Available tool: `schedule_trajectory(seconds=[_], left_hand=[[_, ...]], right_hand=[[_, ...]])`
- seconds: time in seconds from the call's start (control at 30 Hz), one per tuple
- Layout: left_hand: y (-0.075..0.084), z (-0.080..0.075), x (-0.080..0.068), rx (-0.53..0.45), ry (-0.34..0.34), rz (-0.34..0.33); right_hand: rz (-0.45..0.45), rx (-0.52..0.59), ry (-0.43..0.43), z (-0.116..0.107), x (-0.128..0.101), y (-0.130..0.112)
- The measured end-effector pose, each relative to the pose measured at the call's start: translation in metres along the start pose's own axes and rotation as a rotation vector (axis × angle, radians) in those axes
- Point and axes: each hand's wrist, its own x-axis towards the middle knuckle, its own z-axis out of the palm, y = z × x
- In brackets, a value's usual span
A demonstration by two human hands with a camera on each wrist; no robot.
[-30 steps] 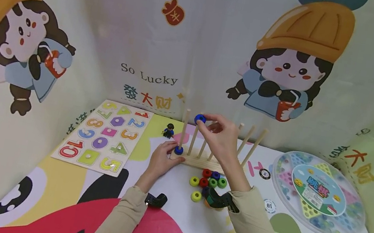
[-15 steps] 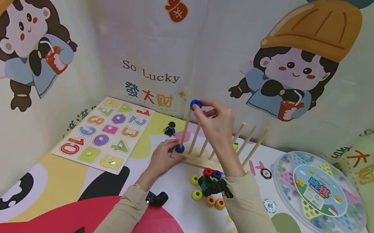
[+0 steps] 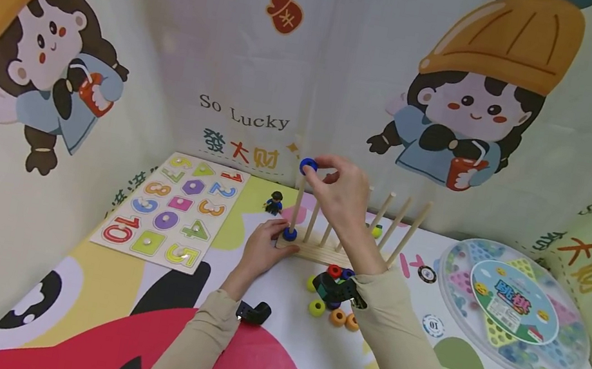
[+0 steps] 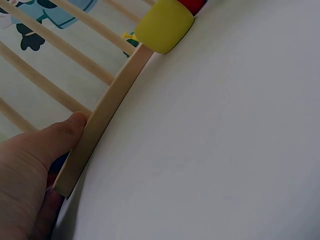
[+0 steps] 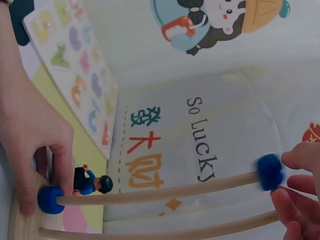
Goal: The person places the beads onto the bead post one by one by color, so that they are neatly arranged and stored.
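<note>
So the left hand (image 3: 262,245) pressed its fingers on the wooden base (image 3: 314,253), one blue ring (image 3: 290,234) already seated at the leftmost peg's foot. The right hand (image 3: 343,194) pinched a second blue ring (image 3: 308,165) at that peg's tip, and loose rings (image 3: 331,305) lay near, waiting.

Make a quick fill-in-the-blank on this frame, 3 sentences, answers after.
The right hand pinches a ____ ring at the top of the leftmost peg.
The left hand rests on the wooden ____ of the rack.
One blue ring sits at the ____ of that peg.

Answers: blue; base; bottom
</note>
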Motion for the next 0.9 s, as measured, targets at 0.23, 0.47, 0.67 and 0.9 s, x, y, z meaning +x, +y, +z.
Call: schedule_trajectory(seconds=[0.23,0.47,0.67,0.9], left_hand=[[-0.001,0.001,-0.001,0.003,0.006,0.009],[0.001,0.000,0.001,0.001,0.001,0.015],[0.002,0.000,0.002,0.013,-0.003,0.010],[0.001,0.000,0.001,0.014,0.007,0.019]], right_hand=[[-0.019,-0.015,-0.032,-0.002,-0.002,0.000],[-0.059,0.047,-0.022,-0.011,-0.018,0.007],[-0.044,0.052,-0.043,-0.015,-0.033,0.019],[-0.017,0.055,-0.059,-0.019,-0.047,0.033]])
